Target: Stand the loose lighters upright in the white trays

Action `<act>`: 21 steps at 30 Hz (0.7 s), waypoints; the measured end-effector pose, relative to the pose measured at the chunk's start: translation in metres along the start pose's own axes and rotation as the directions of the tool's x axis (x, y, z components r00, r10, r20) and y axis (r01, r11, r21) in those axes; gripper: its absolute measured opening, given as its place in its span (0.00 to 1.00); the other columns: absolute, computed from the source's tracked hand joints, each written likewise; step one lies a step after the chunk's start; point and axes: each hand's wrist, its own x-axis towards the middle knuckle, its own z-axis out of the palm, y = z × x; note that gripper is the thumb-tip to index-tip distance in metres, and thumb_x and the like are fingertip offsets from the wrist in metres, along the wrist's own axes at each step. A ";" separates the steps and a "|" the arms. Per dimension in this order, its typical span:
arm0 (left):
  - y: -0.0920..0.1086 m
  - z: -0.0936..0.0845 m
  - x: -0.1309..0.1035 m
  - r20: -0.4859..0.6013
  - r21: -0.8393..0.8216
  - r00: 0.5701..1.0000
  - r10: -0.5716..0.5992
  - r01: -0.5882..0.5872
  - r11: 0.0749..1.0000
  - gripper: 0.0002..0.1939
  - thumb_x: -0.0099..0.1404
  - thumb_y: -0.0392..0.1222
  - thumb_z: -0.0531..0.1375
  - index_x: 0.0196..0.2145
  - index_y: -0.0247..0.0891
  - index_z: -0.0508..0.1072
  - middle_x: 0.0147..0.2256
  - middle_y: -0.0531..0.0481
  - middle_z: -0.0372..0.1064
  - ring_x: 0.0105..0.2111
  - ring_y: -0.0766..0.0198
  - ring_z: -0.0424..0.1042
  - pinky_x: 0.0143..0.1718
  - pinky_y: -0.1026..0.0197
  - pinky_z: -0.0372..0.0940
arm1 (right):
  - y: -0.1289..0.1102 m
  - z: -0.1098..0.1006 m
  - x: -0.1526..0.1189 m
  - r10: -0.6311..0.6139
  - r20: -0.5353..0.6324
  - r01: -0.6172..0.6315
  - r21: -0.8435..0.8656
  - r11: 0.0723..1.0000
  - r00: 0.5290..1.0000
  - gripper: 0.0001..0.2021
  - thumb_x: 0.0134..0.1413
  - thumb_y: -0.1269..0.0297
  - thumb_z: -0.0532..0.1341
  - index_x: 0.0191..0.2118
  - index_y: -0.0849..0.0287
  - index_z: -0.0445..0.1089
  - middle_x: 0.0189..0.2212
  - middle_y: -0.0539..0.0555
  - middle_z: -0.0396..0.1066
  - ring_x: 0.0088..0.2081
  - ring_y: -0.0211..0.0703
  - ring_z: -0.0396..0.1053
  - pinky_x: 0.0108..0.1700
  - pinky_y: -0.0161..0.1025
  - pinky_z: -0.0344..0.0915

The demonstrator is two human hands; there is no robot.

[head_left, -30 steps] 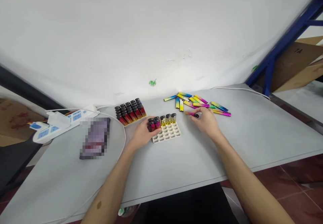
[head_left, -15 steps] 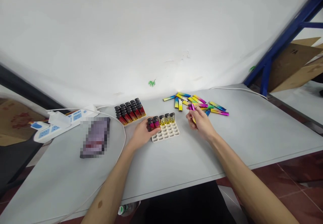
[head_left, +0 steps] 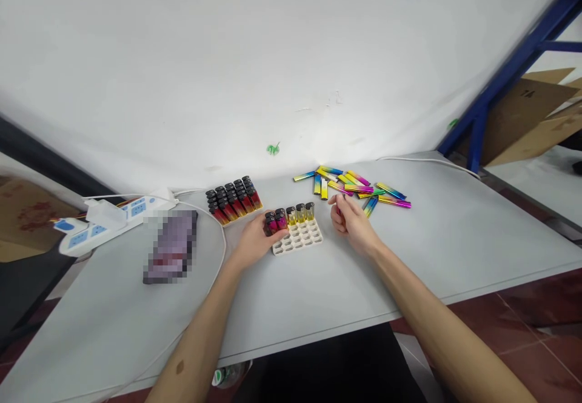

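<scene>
My left hand (head_left: 253,240) is closed round several lighters with magenta wraps (head_left: 276,225) at the left end of a white holder (head_left: 300,243). Beside them, a few lighters with clear, yellowish bodies (head_left: 301,214) stand upright in the back row; holes show in the rows in front. To the right of the holder, above the table, my right hand (head_left: 357,226) is closed on a shiny magenta-and-yellow sleeve (head_left: 339,211), now mostly hidden by the fingers. Behind that hand lies a loose pile of shiny coloured sleeves (head_left: 359,189).
A block of black-topped lighters with red-to-yellow wraps (head_left: 234,202) stands at the back left. Further left are a blurred flat object (head_left: 171,248), a power strip (head_left: 109,224) and a white cable (head_left: 224,251). A white wall (head_left: 227,88) closes the back.
My right hand has moved slightly left and turned, so its fingers now cover most of the sleeve. My left hand stays on the magenta lighters.
</scene>
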 end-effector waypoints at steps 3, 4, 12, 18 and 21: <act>0.000 0.000 0.000 0.000 0.001 1.000 -0.007 0.007 1.000 0.23 0.59 0.56 0.65 0.46 0.38 0.73 0.41 0.47 0.77 0.40 0.54 0.75 0.44 0.54 0.70 | 0.002 -0.001 0.001 0.045 -0.042 -0.045 0.006 0.999 0.998 0.29 0.59 0.34 0.51 0.23 0.56 0.59 0.15 0.43 0.47 0.16 0.31 0.43 0.19 0.34 0.40; 0.000 0.000 0.000 -0.003 0.002 1.000 -0.009 0.009 1.000 0.24 0.59 0.56 0.65 0.47 0.38 0.73 0.41 0.47 0.77 0.40 0.54 0.75 0.44 0.54 0.70 | 0.003 -0.001 0.001 0.056 -0.056 -0.056 0.006 0.998 0.997 0.29 0.59 0.35 0.50 0.20 0.56 0.57 0.14 0.44 0.46 0.16 0.32 0.42 0.19 0.34 0.39; 0.004 -0.002 -0.002 0.007 -0.008 1.000 -0.002 0.002 1.000 0.23 0.60 0.54 0.65 0.48 0.38 0.73 0.41 0.47 0.77 0.40 0.55 0.75 0.45 0.55 0.69 | 0.004 0.004 -0.001 0.103 -0.071 -0.100 0.041 0.994 0.992 0.24 0.62 0.52 0.49 0.16 0.55 0.55 0.11 0.45 0.44 0.15 0.33 0.40 0.19 0.35 0.37; 0.004 -0.002 -0.002 -0.007 0.018 1.000 0.000 0.000 1.000 0.22 0.60 0.54 0.65 0.48 0.39 0.73 0.41 0.48 0.77 0.40 0.54 0.75 0.45 0.56 0.69 | 0.006 0.006 0.000 0.115 -0.104 -0.113 0.024 0.993 0.988 0.25 0.63 0.52 0.48 0.16 0.56 0.56 0.12 0.44 0.44 0.15 0.32 0.40 0.19 0.34 0.38; 0.003 -0.001 -0.002 -0.014 0.017 1.000 0.021 -0.021 1.000 0.21 0.60 0.53 0.65 0.47 0.40 0.73 0.41 0.48 0.77 0.40 0.55 0.75 0.46 0.55 0.69 | 0.006 0.006 0.000 0.101 -0.136 -0.102 0.003 0.995 0.986 0.28 0.64 0.45 0.47 0.17 0.56 0.56 0.12 0.44 0.44 0.15 0.32 0.40 0.19 0.34 0.38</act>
